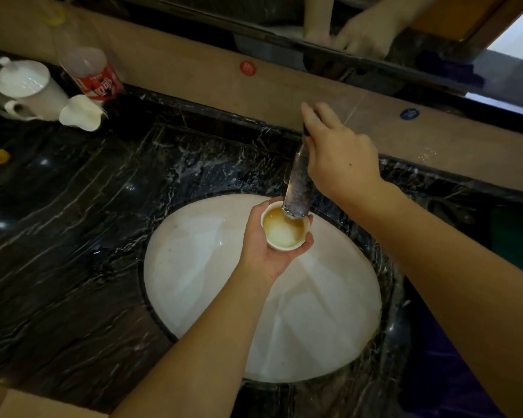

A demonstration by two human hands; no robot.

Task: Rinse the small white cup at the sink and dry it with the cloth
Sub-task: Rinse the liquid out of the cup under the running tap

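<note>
The small white cup (pixel 285 228) sits in my left hand (pixel 261 245), held upright over the white sink basin (pixel 212 285). Brownish liquid fills its inside. The chrome faucet spout (pixel 298 182) ends right above the cup's far rim. My right hand (pixel 337 155) rests on the faucet's top, fingers wrapped around the handle. I cannot make out a water stream. A dark purple cloth (pixel 447 366) seems to lie on the counter at the right, dim and partly behind my right forearm.
The black marble counter (pixel 73 221) surrounds the basin. At the far left stand a white teapot (pixel 27 89), a white jug (pixel 80 116) and a plastic bottle with a red label (pixel 91 73). A mirror (pixel 360 31) runs along the back wall.
</note>
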